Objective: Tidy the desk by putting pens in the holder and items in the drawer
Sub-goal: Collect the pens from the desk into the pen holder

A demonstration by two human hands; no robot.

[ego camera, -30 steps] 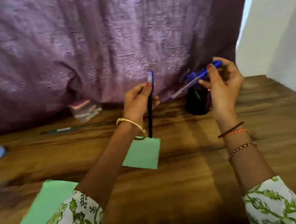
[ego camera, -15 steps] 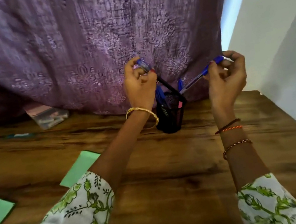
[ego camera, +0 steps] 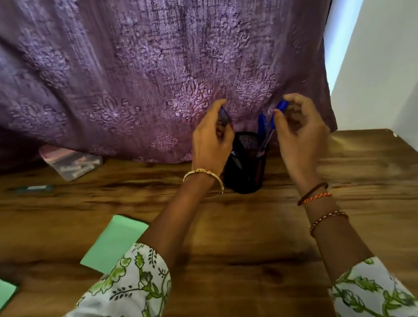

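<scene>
Above the black mesh pen holder (ego camera: pixel 245 169), at the far edge of the wooden desk (ego camera: pixel 273 257) against a purple curtain (ego camera: pixel 132 61), both hands work. From the head view, the left hand (ego camera: pixel 212 144) pinches the top of a blue-capped pen (ego camera: pixel 224 116) over the holder's left rim. The right hand (ego camera: pixel 299 133) pinches a blue pen (ego camera: pixel 273 123) whose lower end angles down into the holder. Two green papers (ego camera: pixel 114 242) lie at left, with a clear plastic box (ego camera: pixel 71 163) and a teal pen (ego camera: pixel 33 189) farther back.
</scene>
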